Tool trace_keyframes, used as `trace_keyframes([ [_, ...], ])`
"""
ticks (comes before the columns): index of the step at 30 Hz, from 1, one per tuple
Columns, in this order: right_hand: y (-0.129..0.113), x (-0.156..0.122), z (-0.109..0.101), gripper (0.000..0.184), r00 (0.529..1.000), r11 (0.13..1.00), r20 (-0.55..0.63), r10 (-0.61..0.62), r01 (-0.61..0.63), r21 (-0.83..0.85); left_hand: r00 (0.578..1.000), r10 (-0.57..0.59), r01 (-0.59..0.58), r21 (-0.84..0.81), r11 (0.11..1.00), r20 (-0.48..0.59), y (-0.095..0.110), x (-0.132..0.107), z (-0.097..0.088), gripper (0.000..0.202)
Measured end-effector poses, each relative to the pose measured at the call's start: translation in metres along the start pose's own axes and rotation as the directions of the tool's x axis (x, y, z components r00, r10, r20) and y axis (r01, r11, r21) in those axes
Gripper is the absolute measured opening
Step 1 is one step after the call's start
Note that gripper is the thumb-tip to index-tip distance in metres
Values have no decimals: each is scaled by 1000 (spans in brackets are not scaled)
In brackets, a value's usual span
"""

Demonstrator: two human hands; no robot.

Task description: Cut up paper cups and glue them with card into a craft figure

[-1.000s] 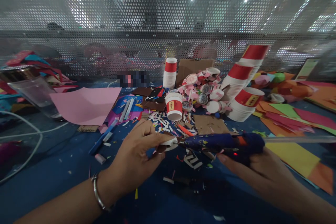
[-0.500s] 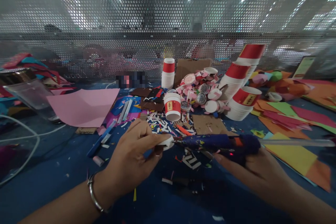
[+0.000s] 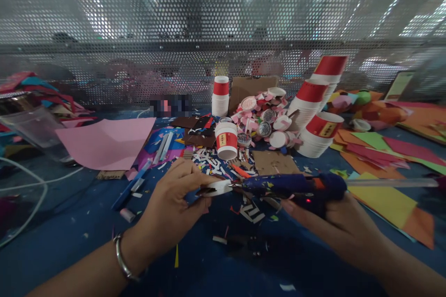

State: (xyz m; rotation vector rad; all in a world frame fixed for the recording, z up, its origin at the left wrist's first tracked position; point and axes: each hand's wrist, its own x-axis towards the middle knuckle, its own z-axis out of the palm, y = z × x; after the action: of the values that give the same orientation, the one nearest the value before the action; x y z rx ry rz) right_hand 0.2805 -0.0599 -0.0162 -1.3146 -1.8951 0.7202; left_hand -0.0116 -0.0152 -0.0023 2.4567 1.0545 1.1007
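Moved: Since half a second ago, the white piece [image 3: 220,188] in the left hand [image 3: 177,190] has turned, so now it looks thinner to us.
Blue counter [image 3: 195,278]: It carries everything and has lots of bits on it. A hard bump here could shake it all.
Tall cups [image 3: 308,109]: These stacks lean to the right. If the right arm or glue gun knocks them, they could fall.
Right hand [image 3: 337,220]: Its fingers are wrapped around the glue gun [image 3: 278,187]. If it slips or wobbles, the glue could go on the wrong spot.
Left hand: Thumb and fingers are pinched together on the white piece, close to the gun's tip. Hot glue could burn them if it runs that way.
Glue stick [image 3: 390,183]: It pokes far out of the gun's back. It could catch on something if the gun swings.
White piece: It is between the left fingers and the tip. A weak pinch could let it drop.
Paper scraps [image 3: 212,162]: Drips could stick these together.
Gun tip [image 3: 234,185]: It is right at the white piece's end. I cannot tell if glue is out.
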Motion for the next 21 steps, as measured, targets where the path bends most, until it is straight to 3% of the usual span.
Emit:
trace_keyframes([
  [4,-1,2,0,22,999,1000,-37,-29,29,6,1000,-18,18,-37,999,14,0,1,0,39],
  [21,1,2,-2,28,999,999,-4,-35,35,-41,1000,5,-4,-49,999,25,0,0,1,41],
])
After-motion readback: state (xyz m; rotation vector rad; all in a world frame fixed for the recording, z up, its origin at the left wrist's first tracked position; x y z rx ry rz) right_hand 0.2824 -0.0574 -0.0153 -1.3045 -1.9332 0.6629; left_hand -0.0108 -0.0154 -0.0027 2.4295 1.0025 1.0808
